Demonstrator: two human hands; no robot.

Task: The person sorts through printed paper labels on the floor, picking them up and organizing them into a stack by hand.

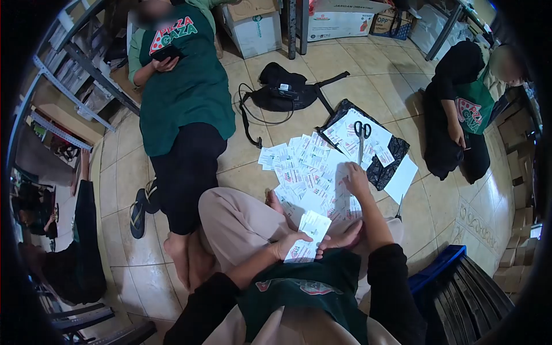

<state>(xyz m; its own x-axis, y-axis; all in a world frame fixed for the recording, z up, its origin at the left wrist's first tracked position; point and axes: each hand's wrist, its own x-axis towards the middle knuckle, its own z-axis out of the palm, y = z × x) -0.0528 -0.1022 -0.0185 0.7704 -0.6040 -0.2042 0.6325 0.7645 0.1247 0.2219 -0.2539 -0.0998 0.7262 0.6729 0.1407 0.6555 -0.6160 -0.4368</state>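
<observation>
Near my lap, my left hand (292, 245) is closed round a stack of printed paper slips (309, 233). My right hand (356, 179) reaches forward over the spread of loose slips (310, 167) on the floor; its fingertips are by the lower tip of the scissors, and what they pinch, if anything, is too small to make out. Black-handled scissors (361, 135) lie on white printed sheets, over a black plastic bag (398, 150). A blank white sheet (401, 179) lies to the right of the bag.
One person (184, 75) in a green apron sits ahead on the left holding a phone; another (474, 109) sits at the right. A black bag (284, 92) with straps lies ahead. Sandals (138, 213), a blue-edged crate (440, 267), cardboard boxes (339, 24) and metal shelving (98, 69) surround the tiled floor.
</observation>
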